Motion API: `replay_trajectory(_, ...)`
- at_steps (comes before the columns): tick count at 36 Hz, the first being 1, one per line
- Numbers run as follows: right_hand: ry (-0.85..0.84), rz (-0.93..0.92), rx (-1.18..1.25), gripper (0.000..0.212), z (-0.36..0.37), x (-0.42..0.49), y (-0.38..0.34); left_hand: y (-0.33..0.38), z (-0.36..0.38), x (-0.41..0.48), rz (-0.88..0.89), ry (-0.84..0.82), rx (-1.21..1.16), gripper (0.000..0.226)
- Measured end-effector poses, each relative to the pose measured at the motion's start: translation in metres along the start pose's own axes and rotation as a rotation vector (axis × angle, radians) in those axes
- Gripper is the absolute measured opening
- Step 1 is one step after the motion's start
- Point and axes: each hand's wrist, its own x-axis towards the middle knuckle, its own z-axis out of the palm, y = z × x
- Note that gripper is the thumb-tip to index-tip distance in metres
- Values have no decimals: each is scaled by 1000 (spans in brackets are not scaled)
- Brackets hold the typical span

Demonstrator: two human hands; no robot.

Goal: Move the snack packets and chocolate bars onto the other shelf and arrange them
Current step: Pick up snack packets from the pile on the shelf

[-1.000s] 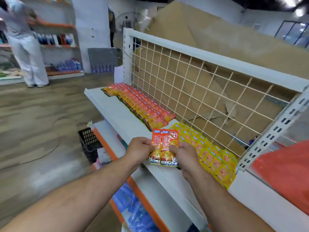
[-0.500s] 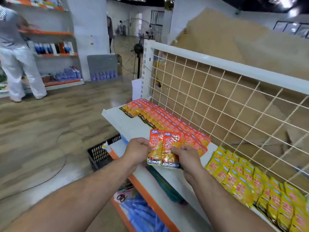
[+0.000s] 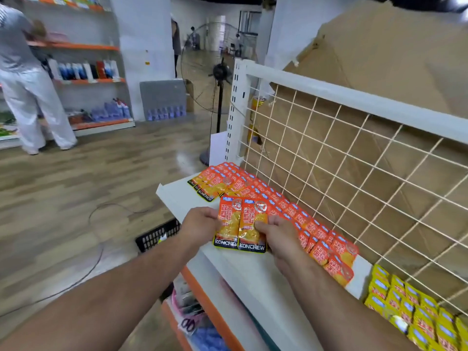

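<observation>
Both hands, the left hand (image 3: 200,225) and right hand (image 3: 278,234), pinched two orange Konchew packets (image 3: 239,225) side by side above the white shelf (image 3: 177,198).

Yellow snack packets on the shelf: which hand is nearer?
Right. The right hand lies left of the yellow snack packets; the left hand is farther left, beyond the held orange packets.

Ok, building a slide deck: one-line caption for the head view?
Left hand and right hand hold two orange snack packets over a white shelf beside an orange row.
</observation>
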Motion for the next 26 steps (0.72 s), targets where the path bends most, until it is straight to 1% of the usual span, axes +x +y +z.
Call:
replay_trajectory(3,13,17,3,18,4,12,-4,3,-1,19,-13,-30,16,10)
replay_trajectory(4,15,19,1,19,6,16,-5,3,-2,26,-12,-38,27,10)
replay_trajectory(7,42,23,0,25,12,31,-7,5,-4,49,-5,-42,31,19)
replay_trajectory(11,98,30,21,18,26,46,-9,6,-9,81,-3,-88,64,11)
replay_trajectory(14,137,50,37,22,39,60,-10,6,-15,106,10,-137,110,13)
replay_trajectory(19,226,73,87,19,65,78,-18,10,-27,148,71,-227,201,25)
replay_trajectory(22,269,98,126,15,80,86,-23,14,-32,172,107,-267,280,16)
replay_trajectory(24,307,102,151,14,88,92,-24,15,-35,187,171,-285,378,16)
replay_trajectory(26,351,102,139,13,95,96,-24,17,-38,197,240,-285,479,11)
